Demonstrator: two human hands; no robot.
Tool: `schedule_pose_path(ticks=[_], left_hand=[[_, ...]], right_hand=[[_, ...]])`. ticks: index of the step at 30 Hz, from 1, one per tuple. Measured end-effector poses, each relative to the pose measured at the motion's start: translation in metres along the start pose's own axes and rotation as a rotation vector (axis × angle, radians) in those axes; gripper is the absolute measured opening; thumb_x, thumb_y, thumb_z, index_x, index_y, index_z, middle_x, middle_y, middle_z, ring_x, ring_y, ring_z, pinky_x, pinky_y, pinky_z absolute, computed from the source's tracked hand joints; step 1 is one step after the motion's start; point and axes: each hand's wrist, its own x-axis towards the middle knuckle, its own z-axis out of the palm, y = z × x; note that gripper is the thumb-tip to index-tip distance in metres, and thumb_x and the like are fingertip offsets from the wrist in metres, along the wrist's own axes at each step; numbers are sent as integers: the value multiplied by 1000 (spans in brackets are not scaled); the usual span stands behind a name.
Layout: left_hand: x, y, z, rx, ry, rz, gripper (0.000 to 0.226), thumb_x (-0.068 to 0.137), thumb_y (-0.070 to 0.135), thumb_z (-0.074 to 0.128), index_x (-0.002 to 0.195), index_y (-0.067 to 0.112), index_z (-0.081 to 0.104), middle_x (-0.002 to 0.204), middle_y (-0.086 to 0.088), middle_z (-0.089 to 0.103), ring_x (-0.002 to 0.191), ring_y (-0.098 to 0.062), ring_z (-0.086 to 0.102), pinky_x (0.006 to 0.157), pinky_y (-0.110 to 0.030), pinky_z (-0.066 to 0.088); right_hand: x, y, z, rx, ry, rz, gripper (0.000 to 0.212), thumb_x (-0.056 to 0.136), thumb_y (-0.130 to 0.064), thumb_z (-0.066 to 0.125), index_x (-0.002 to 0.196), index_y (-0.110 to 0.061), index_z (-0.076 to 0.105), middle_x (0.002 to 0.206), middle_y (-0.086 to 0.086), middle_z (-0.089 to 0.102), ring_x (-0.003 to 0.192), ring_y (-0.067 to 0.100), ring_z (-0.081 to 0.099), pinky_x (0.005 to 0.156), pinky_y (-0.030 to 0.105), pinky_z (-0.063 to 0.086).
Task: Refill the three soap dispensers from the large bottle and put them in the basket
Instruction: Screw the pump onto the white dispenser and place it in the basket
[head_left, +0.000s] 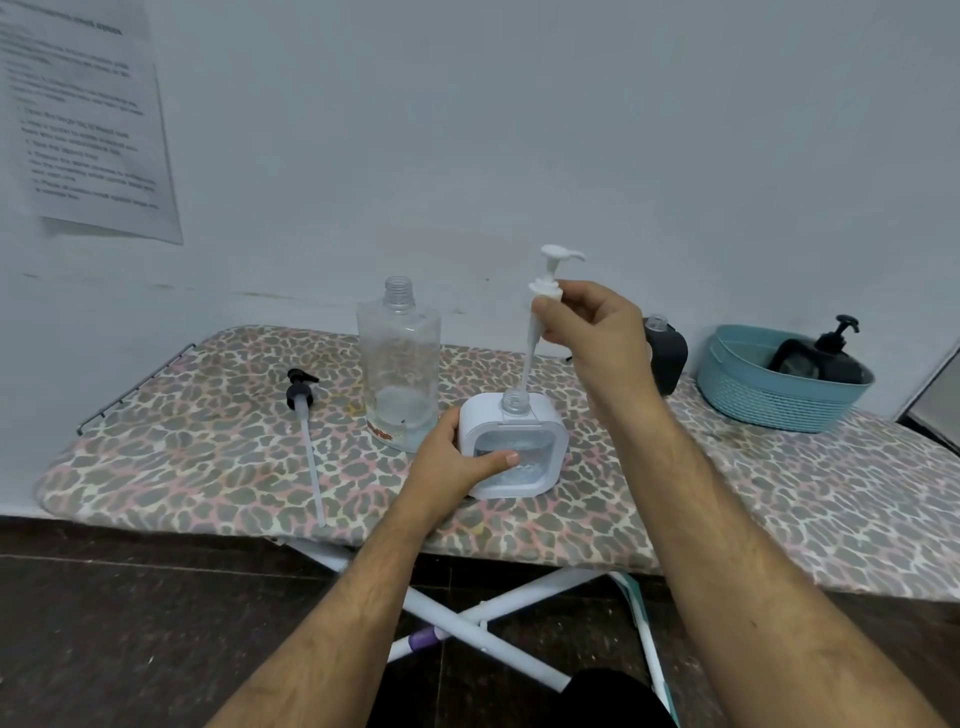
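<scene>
Right hand (587, 325) pinches the white pump (546, 291) by its collar, with the long tube hanging down into the open neck of the white dispenser (511, 447). Left hand (457, 457) wraps around that dispenser to hold it on the ironing board (208, 467). If the tube misses the neck or the left hand slips, the dispenser could tip and spill soap. Just behind stands the large bottle (399, 364), cap off and almost empty; a bump could knock it over. One black dispenser (818, 358) already sits in the basket (769, 400); another (666, 353) waits beside it with no pump on.

Big bottle (399, 364) behind-left of dispenser (511, 447); loose pump (304, 410) far left, basket (779, 387) far right.
</scene>
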Motion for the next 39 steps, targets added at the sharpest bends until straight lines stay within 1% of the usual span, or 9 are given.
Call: schedule_pose_path(ticks=[6,10,18,20,24,26,28,32,39], left_hand=[[-1,3,1,1,-2,8,65,68,21,89,123,32,56,109,11,69,96,-4,67,76,-20,53],[-1,2,0,-7,-4,13,63,67,22,89,121,31,57,108,8,70,95,-6,68,80,-26,55],[-1,2,1,-16,-4,9,63,67,23,90,121,30,57,109,8,70,95,-7,69,81,-27,56],[-2,3,1,-23,-5,9,61,68,21,89,119,30,57,109,7,70,93,-6,69,77,-23,55],[-3,5,2,-30,-11,18,56,70,17,88,114,34,57,107,6,70,90,-5,69,70,-18,54],[-2,5,2,-27,-11,17,58,70,17,88,116,33,57,107,7,70,90,-5,69,70,-18,54],[-1,4,2,-22,-7,9,59,69,19,88,118,30,57,107,7,70,92,-7,69,72,-20,55],[1,0,1,-13,-9,5,61,69,20,89,121,25,58,108,5,71,95,-12,70,83,-32,58],[0,1,1,-8,-3,13,60,68,21,89,120,28,58,106,7,71,93,-9,69,82,-30,57]], right_hand=[[-17,20,-2,-13,-20,63,19,87,-10,73,105,-14,75,98,-2,77,94,11,72,84,25,56],[-29,29,-2,-5,-31,84,19,86,-6,74,104,-12,75,95,-3,77,90,8,72,78,19,53],[-42,42,-6,-128,-78,71,19,85,-12,76,103,-20,76,98,-6,76,94,8,69,79,18,51],[-44,43,-8,-161,-82,79,19,85,-13,76,103,-19,77,100,-7,76,97,7,69,81,23,53],[-44,47,-8,-237,-84,108,20,81,-21,79,101,-20,77,102,-10,75,101,9,68,93,39,55],[-44,47,-8,-250,-86,117,19,81,-23,79,100,-21,77,101,-10,75,101,10,68,94,42,54],[-44,47,-9,-256,-86,124,18,81,-22,79,99,-21,77,100,-11,75,100,9,68,93,41,54],[-42,44,-9,-271,-104,131,16,81,-21,79,97,-21,77,100,-10,75,101,9,68,93,37,53],[-45,44,-10,-369,-162,172,25,81,-23,80,103,-19,71,103,-10,71,96,2,66,81,20,48]])
